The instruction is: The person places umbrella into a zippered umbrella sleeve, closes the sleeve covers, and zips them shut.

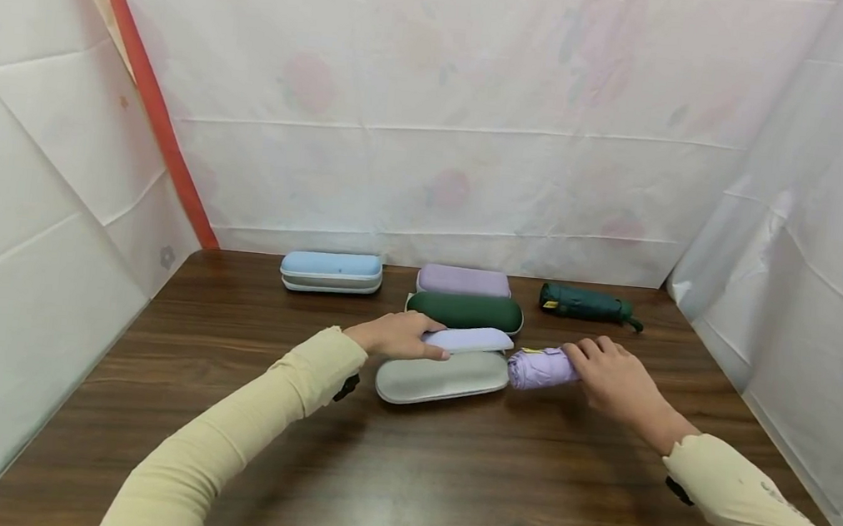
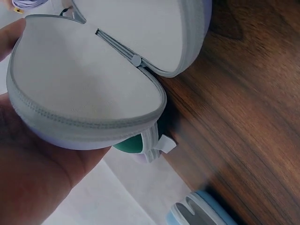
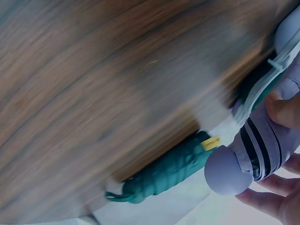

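An opened lavender zip case point(image 1: 441, 378) with a pale interior lies in the middle of the table. My left hand point(image 1: 402, 336) grips its raised lid point(image 2: 89, 79) at the left end, thumb on the near side. A folded lavender umbrella point(image 1: 542, 369) is held in my right hand point(image 1: 617, 385), its far end at the right end of the case. Dark stripes and a rounded lavender end of this umbrella point(image 3: 262, 150) show in the right wrist view, with the thumb and fingers around it.
Behind the opened case lie a dark green case point(image 1: 465, 310) and a purple case point(image 1: 463, 281). A light blue case point(image 1: 332, 272) stands at the back left. A dark green folded umbrella point(image 1: 587, 303) lies at the back right. White sheets point(image 1: 429, 180) enclose the table point(image 1: 447, 482).
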`<state>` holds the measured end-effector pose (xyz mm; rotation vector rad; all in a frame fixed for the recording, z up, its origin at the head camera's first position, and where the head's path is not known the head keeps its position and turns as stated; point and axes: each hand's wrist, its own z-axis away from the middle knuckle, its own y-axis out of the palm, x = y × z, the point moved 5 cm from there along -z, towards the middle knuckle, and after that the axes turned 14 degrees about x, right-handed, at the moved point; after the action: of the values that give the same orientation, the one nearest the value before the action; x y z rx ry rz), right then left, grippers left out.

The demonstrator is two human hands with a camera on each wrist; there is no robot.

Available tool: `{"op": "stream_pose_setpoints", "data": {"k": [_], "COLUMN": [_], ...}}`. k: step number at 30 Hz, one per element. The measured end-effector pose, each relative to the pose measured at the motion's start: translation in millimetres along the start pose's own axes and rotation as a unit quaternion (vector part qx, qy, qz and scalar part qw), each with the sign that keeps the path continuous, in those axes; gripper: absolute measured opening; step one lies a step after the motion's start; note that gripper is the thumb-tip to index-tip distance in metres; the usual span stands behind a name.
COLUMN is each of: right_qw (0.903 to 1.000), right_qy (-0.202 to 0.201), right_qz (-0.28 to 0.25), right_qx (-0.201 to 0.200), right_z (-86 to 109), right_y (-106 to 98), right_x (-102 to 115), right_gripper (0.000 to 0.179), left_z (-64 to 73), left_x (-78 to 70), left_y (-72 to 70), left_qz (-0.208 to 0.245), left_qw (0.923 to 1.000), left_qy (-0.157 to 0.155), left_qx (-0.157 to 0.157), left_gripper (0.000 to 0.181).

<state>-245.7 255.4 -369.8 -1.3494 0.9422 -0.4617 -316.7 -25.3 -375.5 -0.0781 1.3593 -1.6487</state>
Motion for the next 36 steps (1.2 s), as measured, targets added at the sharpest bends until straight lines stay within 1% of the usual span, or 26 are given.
{"op": "stream_pose_setpoints", "data": {"k": [3,6,11,17,24,30,36], "right_qw": [0.9999,0.9998,0.9995,0.9988,0.9976,0.9973,0.9978], "right_qy": [-0.008,-0.008,0.002,0.011,0.011,0.015,0.012], "right_qz": [0.011,0.015,0.018,0.023,0.038,0.038,0.028], "right_qx": [0.003,-0.005,-0.024,-0.042,-0.057,-0.062,-0.059], "right_z": [-4.3,-7.4,-12.4,-19.1,-28.8,-36.9,-45.9], "right_y": [-1,-3,-6,-9,-11,-11,-11], "right_x": [8,15,27,45,63,75,89], "right_gripper": [0.047,0.044,0.043,0.042,0.037,0.034,0.033], "left_z": [-0.3,-1.3,-3.4,-5.7,-6.3,-8.0,-8.8], "left_x": [-1.7,-4.0,-7.0,-6.6,-15.1,-17.8,-22.8], "left_y": [0.9,1.2,1.8,3.1,1.7,1.4,2.8], "left_qz": [0.000,-0.002,-0.002,0.013,0.012,0.016,0.014], "left_qw": [1.0000,1.0000,1.0000,0.9999,0.9992,0.9990,0.9980], "left_qy": [-0.001,-0.004,0.000,0.002,0.032,0.031,0.051], "left_qx": [-0.002,-0.006,-0.007,-0.007,-0.020,-0.029,-0.035], "left_gripper": [0.051,0.051,0.053,0.055,0.052,0.051,0.047]}}
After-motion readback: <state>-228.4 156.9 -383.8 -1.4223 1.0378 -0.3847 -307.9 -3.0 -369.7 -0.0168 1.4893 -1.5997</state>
